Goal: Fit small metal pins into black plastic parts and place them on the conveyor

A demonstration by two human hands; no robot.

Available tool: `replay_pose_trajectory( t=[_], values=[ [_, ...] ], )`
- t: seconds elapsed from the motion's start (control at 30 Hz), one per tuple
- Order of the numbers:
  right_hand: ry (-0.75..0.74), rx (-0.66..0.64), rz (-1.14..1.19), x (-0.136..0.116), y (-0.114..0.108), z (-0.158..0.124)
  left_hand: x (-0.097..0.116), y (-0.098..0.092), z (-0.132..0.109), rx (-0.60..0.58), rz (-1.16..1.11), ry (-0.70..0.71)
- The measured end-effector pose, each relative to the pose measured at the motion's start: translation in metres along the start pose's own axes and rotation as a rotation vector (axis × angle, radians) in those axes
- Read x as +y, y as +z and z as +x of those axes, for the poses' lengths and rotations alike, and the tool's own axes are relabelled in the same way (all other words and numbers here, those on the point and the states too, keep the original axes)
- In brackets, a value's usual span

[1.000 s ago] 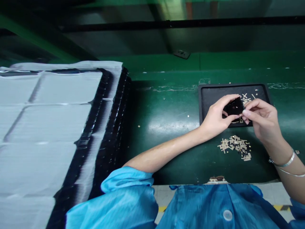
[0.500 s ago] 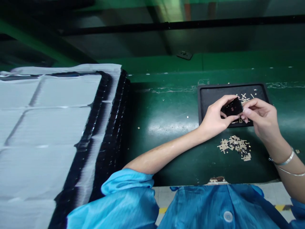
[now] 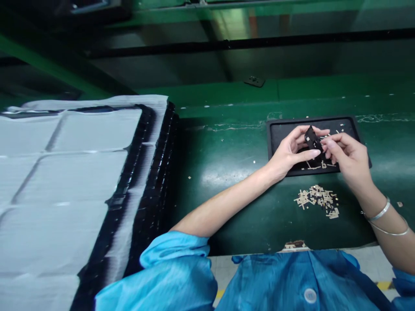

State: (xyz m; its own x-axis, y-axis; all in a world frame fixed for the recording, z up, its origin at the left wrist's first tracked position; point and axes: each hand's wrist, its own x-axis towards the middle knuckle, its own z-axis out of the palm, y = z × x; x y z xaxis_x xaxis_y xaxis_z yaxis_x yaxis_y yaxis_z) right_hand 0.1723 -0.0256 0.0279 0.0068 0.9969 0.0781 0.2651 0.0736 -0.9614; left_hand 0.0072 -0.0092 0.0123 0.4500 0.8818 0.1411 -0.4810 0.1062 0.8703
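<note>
My left hand [image 3: 290, 151] grips a small flat black part [image 3: 311, 139] between thumb and fingers, its face tilted over the black tray [image 3: 282, 172]. Small pale spots show on that part. Close against its right edge, my right hand [image 3: 348, 155] has thumb and fingertips pinched together; whatever lies between them is too small to make out. Loose pale strips [image 3: 314, 166] are scattered in the tray beneath both hands. A pile of beige scraps [image 3: 317, 198] lies on the green table just in front of the tray.
At the left stands a tall stack of black trays [image 3: 152, 207] covered with white sheeting [image 3: 84, 134]. Another flat black piece [image 3: 254, 81] rests at the back of the green table [image 3: 227, 172]. Tiny pale bits dot the tabletop.
The black part has turned in my left hand, from showing its broad face to a narrower, steeper angle. My right hand has shifted slightly left and stays at its edge.
</note>
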Motion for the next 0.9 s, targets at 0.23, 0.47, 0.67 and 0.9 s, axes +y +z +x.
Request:
replay_pose_trajectory(
  t=[0.23,0.47,0.67,0.9],
  values=[
    [0.235,-0.133,0.273,-0.003,-0.009,0.003,-0.005,0.002,0.002,0.089,-0.026,0.019],
    [0.295,0.197,0.116,-0.020,-0.017,0.090,-0.002,0.006,0.002,0.292,-0.041,-0.032],
    [0.299,0.361,-0.001,-0.009,-0.032,0.133,-0.006,0.007,0.005,0.285,-0.049,-0.039],
    [0.072,-0.025,-0.248,-0.015,-0.035,0.036,-0.008,0.008,0.007,0.266,-0.030,-0.036]
  ],
)
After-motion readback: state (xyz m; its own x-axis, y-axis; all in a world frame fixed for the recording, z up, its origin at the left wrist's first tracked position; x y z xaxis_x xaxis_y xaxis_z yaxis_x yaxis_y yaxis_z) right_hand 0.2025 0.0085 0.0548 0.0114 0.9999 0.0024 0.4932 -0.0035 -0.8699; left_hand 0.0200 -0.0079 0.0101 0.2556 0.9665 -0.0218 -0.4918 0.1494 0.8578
